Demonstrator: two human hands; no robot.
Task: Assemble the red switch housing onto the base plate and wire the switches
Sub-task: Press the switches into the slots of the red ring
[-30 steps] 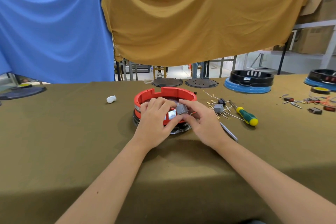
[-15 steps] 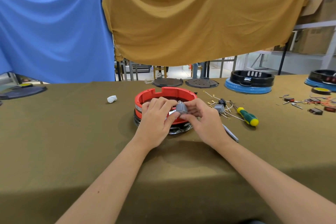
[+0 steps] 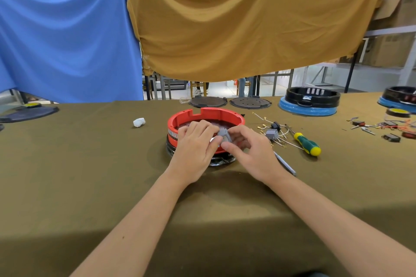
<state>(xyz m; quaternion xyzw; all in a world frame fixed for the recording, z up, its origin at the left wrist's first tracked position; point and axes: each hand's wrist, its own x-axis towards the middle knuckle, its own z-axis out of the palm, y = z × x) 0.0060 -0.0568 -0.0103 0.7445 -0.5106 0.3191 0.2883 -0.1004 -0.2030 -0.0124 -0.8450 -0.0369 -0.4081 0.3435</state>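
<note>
The red switch housing, a round ring with notches, sits on a dark base plate in the middle of the table. Over its near rim both hands meet around a small grey switch. My left hand pinches the switch from the left, fingers curled over the housing rim. From the right, my right hand pinches it with thumb and fingers. A second grey switch lies to the right among loose wires with gold terminals.
A green and yellow screwdriver and a grey tool lie right of the housing. A white scrap lies to the left. Dark discs, black and blue housings and small parts line the far and right side.
The grey switch has been lifted slightly from the housing's near wall and turned between both hands; the hands stay at the housing's near rim.
</note>
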